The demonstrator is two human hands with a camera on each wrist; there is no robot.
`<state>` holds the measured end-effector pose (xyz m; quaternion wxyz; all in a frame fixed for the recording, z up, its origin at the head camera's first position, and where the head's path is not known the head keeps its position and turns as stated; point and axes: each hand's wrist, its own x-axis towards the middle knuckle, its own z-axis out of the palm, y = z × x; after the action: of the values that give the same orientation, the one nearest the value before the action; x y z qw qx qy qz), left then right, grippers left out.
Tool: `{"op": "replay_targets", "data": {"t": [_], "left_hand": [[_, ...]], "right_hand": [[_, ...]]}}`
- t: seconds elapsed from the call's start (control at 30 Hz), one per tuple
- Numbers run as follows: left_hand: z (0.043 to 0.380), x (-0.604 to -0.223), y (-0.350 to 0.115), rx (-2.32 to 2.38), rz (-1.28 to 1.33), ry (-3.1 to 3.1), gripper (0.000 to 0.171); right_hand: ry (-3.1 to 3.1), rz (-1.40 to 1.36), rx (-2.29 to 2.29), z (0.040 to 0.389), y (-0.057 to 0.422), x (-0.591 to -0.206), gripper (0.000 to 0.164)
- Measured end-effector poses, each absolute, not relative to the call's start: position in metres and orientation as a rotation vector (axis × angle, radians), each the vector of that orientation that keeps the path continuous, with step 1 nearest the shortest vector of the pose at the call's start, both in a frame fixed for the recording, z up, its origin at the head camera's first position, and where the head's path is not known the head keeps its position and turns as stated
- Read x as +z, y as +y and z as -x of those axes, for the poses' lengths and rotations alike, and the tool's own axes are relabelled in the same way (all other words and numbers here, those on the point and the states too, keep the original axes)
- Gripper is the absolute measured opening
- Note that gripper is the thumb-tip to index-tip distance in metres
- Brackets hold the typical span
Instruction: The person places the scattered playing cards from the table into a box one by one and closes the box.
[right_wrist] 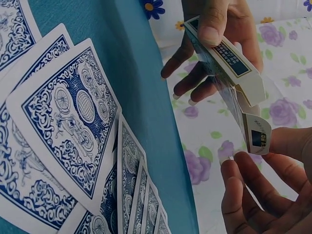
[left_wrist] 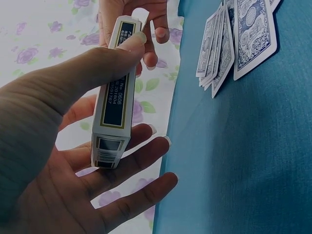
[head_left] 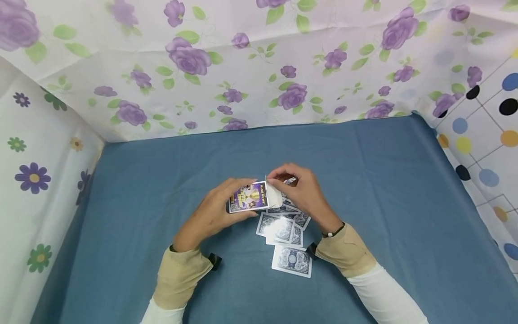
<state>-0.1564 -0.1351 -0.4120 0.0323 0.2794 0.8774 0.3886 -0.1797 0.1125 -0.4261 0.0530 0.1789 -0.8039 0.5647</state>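
Observation:
My left hand (head_left: 214, 207) holds a playing card box (head_left: 248, 196) by its narrow sides, thumb on one side and fingers on the other. The box has a purple and yellow printed face, and its end is open to the right. There my right hand (head_left: 303, 189) pinches the lid flap (right_wrist: 258, 132) between thumb and fingers. Whether cards lie inside the box cannot be seen. Beneath the hands, several blue-and-white playing cards (head_left: 292, 259) lie back up, overlapping in a loose spread; the right hand partly covers the far ones in the head view.
A blue cloth (head_left: 384, 180) covers the table. Flowered sheeting (head_left: 238, 67) rises at the back, with daisy-patterned sheeting (head_left: 36, 202) on the left and dotted sheeting (head_left: 485, 148) on the right.

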Motion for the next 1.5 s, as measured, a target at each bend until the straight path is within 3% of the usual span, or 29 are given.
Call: {"op": "replay_targets", "data": {"t": [0.4,0.93,1.5], "left_hand": [[0.157,-0.414,-0.139,1.205,-0.832,2.709,0.067],[0.16,-0.413,-0.146,1.205,-0.764,2.74,0.069],[0.161,-0.417,-0.144,1.187,-0.751,2.744,0.067]], "right_hand": [[-2.54,-0.612,1.703,0.176,0.115,-0.423,0.02],[-2.777,-0.909,1.645,0.174,0.125,-0.42,0.055],[-2.775,-0.97,1.569,0.177,0.125,-0.429,0.063]]}}
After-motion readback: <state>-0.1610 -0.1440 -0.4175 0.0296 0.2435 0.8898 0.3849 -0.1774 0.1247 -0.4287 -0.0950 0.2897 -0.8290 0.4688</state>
